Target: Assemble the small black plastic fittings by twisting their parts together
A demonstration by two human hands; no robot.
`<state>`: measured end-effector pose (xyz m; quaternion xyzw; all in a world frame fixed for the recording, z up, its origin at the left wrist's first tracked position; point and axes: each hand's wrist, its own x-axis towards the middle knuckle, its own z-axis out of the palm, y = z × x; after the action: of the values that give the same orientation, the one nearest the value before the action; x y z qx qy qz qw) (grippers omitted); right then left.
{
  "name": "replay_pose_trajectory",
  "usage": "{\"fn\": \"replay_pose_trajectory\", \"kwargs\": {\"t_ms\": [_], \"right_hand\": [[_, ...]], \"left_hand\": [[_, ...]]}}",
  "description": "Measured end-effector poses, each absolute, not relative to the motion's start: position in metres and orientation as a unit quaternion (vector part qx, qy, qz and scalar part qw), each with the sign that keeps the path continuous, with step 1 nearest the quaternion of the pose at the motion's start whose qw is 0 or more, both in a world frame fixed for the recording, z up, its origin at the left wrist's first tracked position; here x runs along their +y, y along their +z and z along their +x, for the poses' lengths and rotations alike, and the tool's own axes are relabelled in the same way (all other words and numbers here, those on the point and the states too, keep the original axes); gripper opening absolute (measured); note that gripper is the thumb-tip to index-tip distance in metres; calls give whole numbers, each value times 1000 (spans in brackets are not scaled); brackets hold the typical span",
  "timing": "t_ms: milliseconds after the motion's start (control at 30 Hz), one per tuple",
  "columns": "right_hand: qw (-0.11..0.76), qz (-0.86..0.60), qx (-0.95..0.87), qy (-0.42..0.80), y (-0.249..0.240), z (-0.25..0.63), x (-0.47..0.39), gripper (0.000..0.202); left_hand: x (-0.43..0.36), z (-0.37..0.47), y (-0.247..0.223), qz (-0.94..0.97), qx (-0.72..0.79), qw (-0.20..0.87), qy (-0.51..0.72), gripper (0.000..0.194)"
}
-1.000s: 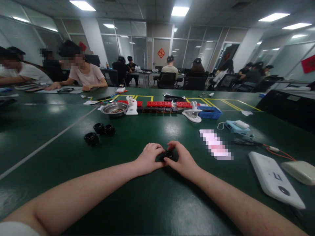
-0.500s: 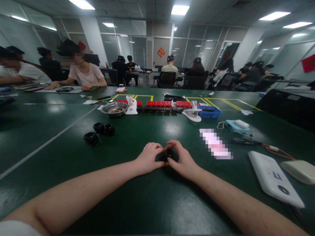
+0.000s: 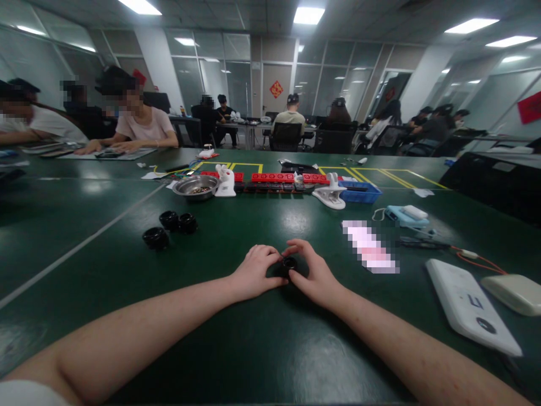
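Black cup: it sits between your two hands, low over the green table (image 3: pixel 236 349); that is the small black cup (image 3: pixel 289 264), its base partly hidden.
Mouth: its round opening faces up.
Axis: the line through the mouth runs roughly upright; you cannot tell whether this is its longest direction.
Left hand: your left hand (image 3: pixel 256 272) curls in, pinching the cup's left side between thumb and fingers.
Right hand: your right hand (image 3: pixel 316 276) arches over the right side, thumb by the near rim; whether it grips, you cannot tell.
Spare cups: three black cups (image 3: pixel 169 221) cluster to your left.
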<state>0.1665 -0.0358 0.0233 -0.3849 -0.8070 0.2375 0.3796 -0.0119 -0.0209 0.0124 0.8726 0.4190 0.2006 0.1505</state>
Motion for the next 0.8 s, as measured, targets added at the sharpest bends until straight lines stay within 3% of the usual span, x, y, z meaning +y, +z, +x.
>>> {"fn": "replay_pose_trajectory", "kwargs": {"t_ms": [100, 300, 433, 567, 800], "right_hand": [[375, -365, -820, 231, 23, 167, -38, 57], [400, -455, -779, 159, 22, 164, -36, 46], [381, -424, -799, 192, 23, 165, -35, 39], [367, -370, -824, 223, 23, 167, -37, 56], [382, -466, -786, 141, 22, 163, -35, 49]], "left_hand": [[-20, -12, 12, 874, 419, 147, 196, 36], [-21, -11, 11, 874, 422, 144, 192, 33], [-21, -12, 12, 873, 421, 147, 196, 32], [-20, -12, 11, 874, 419, 145, 197, 37], [-22, -11, 14, 876, 419, 141, 195, 32]]}}
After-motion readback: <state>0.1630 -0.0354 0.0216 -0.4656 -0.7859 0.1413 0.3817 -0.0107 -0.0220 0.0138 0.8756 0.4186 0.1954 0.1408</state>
